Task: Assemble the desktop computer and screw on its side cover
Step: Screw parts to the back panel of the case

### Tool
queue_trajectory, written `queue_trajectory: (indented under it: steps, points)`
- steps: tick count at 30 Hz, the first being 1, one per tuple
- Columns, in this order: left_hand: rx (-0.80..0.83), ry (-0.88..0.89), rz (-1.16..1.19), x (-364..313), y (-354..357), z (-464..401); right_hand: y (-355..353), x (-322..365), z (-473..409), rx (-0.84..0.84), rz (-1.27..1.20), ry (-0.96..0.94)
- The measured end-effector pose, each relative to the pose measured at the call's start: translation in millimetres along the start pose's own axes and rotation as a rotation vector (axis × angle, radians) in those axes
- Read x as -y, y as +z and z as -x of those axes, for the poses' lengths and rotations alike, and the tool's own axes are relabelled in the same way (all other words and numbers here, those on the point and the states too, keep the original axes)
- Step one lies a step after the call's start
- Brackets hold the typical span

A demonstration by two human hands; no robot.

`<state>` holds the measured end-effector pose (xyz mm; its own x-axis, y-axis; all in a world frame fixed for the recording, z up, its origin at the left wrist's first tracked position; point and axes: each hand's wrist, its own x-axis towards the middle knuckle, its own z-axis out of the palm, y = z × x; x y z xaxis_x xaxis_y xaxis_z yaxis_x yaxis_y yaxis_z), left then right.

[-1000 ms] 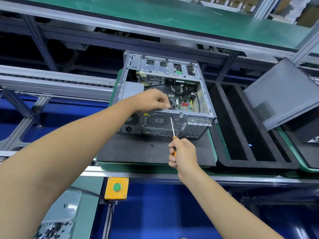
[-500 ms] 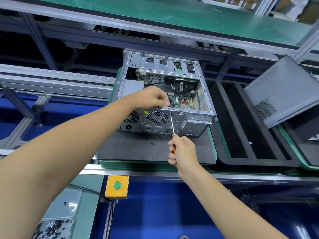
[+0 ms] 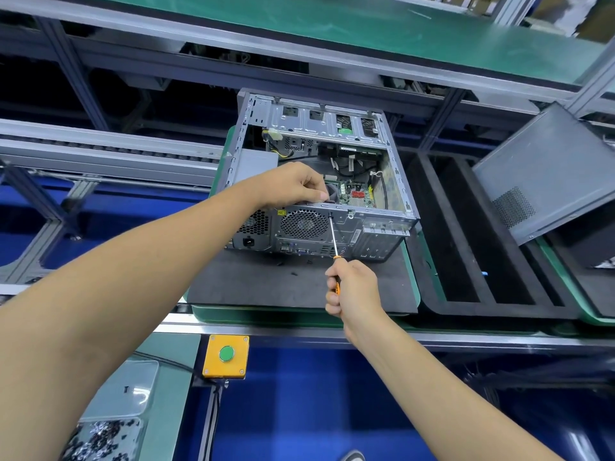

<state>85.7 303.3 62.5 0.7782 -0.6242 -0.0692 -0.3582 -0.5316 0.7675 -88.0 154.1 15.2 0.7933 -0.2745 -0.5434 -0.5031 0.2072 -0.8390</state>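
The case [image 3: 319, 181] lies on its side at the centre of the frame, on a dark mat [image 3: 266, 287] in a green tray [image 3: 412, 274], its open side turned up so that the inside can be reached from above. The rear panel, with fan grille and ports, faces the lower edge of the frame, where it can be worked on directly.

The screwdriver [image 3: 333, 237] is gripped by the right hand [image 3: 352, 287] just below centre, the fingers closed round the orange handle. The shaft is run up and slightly left, and its tip is set on a screw [image 3: 330, 214] near the top edge of the rear panel, just right of the fan grille. The tool is held roughly in line with the screw, probably so that the tip does not slip out.

The left hand [image 3: 296, 186] is laid on the top rim of the rear panel, fingers curled over the edge. Whether something inside is pinched or the case is only steadied cannot be told; the grip appears to brace the case against the push of the driver.

The side cover [image 3: 552, 174] is leaned at the right of the frame, well apart from the case, so it is not yet fitted. A tub of screws [image 3: 100, 440] is kept at lower left, and a green button [image 3: 226, 353] in a yellow box is seen below the tray.
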Motion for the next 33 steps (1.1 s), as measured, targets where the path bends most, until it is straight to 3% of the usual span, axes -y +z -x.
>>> queue_trajectory:
  steps: [33]
  points:
    - [0.003,-0.008,-0.008,0.0,0.8,-1.6,-3.3,1.5,-1.6,0.010,0.032,-0.007]
